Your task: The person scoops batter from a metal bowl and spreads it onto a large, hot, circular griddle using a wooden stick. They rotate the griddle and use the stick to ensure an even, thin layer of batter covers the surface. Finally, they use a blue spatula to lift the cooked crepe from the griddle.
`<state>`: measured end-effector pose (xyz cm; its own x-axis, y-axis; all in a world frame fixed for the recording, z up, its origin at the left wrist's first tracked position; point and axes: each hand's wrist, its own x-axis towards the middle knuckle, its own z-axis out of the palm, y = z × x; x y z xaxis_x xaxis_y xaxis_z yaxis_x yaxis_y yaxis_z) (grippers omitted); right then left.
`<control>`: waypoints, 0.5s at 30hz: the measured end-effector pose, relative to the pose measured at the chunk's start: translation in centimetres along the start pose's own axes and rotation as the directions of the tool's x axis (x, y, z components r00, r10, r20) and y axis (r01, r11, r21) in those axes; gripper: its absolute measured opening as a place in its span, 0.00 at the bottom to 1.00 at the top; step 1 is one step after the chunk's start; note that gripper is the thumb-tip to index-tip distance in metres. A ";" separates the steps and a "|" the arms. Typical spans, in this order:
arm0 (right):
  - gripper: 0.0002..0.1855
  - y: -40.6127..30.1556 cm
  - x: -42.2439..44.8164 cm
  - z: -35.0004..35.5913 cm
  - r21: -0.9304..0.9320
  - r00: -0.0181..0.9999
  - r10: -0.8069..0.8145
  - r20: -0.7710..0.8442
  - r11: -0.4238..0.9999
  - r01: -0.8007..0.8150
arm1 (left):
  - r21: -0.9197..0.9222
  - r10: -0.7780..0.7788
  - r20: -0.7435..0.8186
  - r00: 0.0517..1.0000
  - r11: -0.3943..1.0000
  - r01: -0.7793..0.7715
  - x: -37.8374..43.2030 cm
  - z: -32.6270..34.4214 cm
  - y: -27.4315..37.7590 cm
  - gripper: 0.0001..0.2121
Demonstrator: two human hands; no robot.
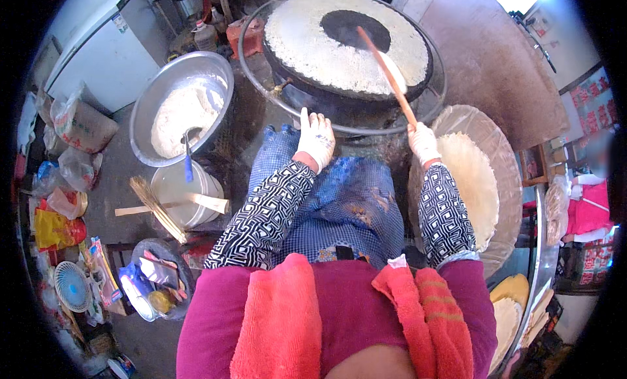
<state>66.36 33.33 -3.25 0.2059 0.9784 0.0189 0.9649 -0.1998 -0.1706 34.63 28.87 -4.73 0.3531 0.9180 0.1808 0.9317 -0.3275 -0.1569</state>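
Note:
A round griddle [272,60] stands before me, with a ring of pale batter [303,53] spread over it and its dark centre bare. My right hand [424,143], in a white glove, grips the end of a long wooden stick [387,71]. The stick reaches over the griddle to its dark centre, and a pale blade or lump of batter lies beside it. My left hand [316,136], also gloved, is at the near side of the metal ring [254,80] around the griddle, fingers forward; it holds nothing that I can see. Thin flatbreads [468,183] lie on a round, film-covered tray [509,193] at right.
A metal basin [142,119] of batter or dough with a blue-handled ladle [188,166] stands at left. Nearer are a white bucket [213,185] of liquid and a straw brush [149,197]. A person in pink [590,207] is at far right.

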 end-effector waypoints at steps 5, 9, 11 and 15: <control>0.22 -2.4 1.3 -0.9 0.027 0.999 -0.025 -0.040 0.999 0.026 | 0.083 -0.061 -0.064 0.996 0.994 0.066 0.8 1.8 -2.3 0.17; 0.20 -2.9 -5.4 -2.5 -0.011 0.973 -0.229 -0.025 0.974 0.228 | 0.051 -0.123 -0.011 0.992 0.991 0.123 0.8 1.7 -5.0 0.16; 0.17 -1.6 -9.8 -3.6 0.033 0.967 -0.254 0.021 0.967 0.253 | -0.013 -0.120 0.000 0.993 0.993 0.120 1.0 1.4 -6.6 0.16; 0.16 4.6 -15.5 -2.3 0.044 0.965 -0.262 0.020 0.964 0.261 | 0.100 -0.194 0.109 0.975 0.978 0.184 1.2 1.6 -9.6 0.22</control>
<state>67.93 17.10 -2.05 -0.0576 0.9974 0.0429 0.9770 0.0651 -0.2029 25.99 33.45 -4.56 0.1538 0.9829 0.1010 0.9675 -0.1290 -0.2175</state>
